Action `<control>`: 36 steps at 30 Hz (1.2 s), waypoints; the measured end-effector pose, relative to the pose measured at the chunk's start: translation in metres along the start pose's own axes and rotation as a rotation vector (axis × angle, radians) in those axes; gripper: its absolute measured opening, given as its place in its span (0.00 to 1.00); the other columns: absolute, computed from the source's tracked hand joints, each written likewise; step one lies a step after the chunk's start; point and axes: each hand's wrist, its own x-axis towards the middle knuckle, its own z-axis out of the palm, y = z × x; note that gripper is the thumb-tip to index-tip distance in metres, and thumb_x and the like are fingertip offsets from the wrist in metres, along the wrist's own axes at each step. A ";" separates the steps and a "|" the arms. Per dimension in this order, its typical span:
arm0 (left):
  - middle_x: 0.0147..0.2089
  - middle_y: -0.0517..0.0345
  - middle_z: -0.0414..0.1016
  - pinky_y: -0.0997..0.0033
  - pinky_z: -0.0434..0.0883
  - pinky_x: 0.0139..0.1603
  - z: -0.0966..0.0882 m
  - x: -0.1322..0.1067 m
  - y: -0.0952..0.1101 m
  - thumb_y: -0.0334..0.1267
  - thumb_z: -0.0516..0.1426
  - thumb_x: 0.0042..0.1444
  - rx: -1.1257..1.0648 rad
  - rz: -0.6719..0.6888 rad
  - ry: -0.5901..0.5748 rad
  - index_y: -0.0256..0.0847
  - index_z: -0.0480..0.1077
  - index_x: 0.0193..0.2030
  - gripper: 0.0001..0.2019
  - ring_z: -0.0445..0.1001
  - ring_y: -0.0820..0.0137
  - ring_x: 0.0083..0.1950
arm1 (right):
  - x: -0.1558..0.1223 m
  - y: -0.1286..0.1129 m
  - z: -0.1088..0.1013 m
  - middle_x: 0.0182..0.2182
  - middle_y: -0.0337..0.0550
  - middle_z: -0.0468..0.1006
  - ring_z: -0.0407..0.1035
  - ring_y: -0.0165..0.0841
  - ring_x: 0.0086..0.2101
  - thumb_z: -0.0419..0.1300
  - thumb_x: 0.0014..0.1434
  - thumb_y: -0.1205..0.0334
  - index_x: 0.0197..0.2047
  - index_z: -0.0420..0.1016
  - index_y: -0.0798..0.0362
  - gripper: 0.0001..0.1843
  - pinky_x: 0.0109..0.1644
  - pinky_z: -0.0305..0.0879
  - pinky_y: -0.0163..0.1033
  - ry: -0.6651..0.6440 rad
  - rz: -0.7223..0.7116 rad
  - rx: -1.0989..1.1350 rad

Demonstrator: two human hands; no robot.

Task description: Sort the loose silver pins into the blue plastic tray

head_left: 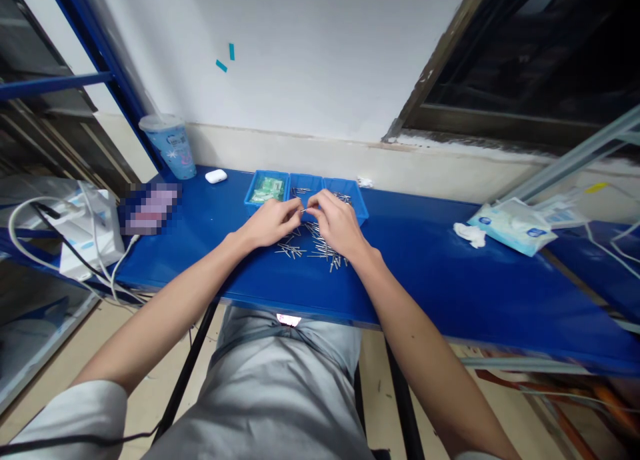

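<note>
My left hand point(273, 223) and my right hand point(338, 225) meet above the blue table, thumbs and fingers pinched together. A small thin metal pin point(305, 211) shows between their fingertips, touched from both sides; its exact shape is too small to make out. Below and partly behind the hands lies a loose pile of thin metal pins point(327, 252), with a smaller cluster point(291, 250) to its left. Just beyond stand three blue bins: the left bin point(249, 197) holds green-and-white packets point(269, 189), while metal pins lie in the middle bin point(306, 180) and right bin point(361, 207).
On the blue table point(420, 267), a lidded cup point(173, 150), a white earbud case point(216, 176) and a blurred phone-like object point(150, 210) stand left, near a white box with cables point(93, 233). To the right are a crumpled tissue point(470, 235) and a tissue pack point(515, 227).
</note>
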 end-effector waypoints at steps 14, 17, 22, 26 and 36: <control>0.24 0.63 0.67 0.69 0.58 0.32 0.001 0.000 0.000 0.39 0.48 0.67 0.015 0.022 -0.010 0.41 0.64 0.34 0.10 0.61 0.72 0.25 | -0.002 0.003 0.002 0.39 0.44 0.79 0.71 0.38 0.38 0.53 0.74 0.57 0.41 0.71 0.49 0.10 0.41 0.60 0.42 -0.009 0.027 0.005; 0.24 0.63 0.65 0.68 0.57 0.31 0.002 0.000 0.001 0.39 0.48 0.67 0.034 0.030 -0.018 0.42 0.63 0.33 0.11 0.60 0.72 0.24 | -0.002 0.004 0.005 0.34 0.43 0.77 0.70 0.37 0.34 0.51 0.76 0.53 0.37 0.71 0.49 0.16 0.38 0.57 0.41 -0.006 0.051 -0.039; 0.24 0.63 0.64 0.68 0.57 0.31 0.002 0.001 0.003 0.38 0.48 0.66 0.048 0.034 -0.018 0.42 0.63 0.32 0.11 0.60 0.72 0.24 | -0.002 0.005 0.006 0.30 0.42 0.77 0.68 0.37 0.31 0.49 0.76 0.51 0.33 0.71 0.49 0.21 0.37 0.56 0.41 -0.015 0.064 -0.055; 0.24 0.62 0.65 0.68 0.56 0.31 0.002 0.000 0.003 0.39 0.48 0.67 0.027 -0.039 0.012 0.41 0.66 0.33 0.12 0.61 0.71 0.25 | -0.003 0.004 0.004 0.41 0.45 0.82 0.74 0.39 0.39 0.51 0.75 0.56 0.45 0.74 0.49 0.12 0.43 0.63 0.41 -0.035 0.046 0.042; 0.23 0.63 0.64 0.68 0.57 0.32 0.006 0.001 0.000 0.39 0.48 0.68 0.028 0.024 -0.014 0.41 0.65 0.32 0.13 0.60 0.71 0.24 | -0.005 0.009 0.007 0.35 0.44 0.80 0.72 0.39 0.35 0.51 0.74 0.56 0.38 0.72 0.48 0.14 0.39 0.61 0.42 -0.004 0.057 -0.008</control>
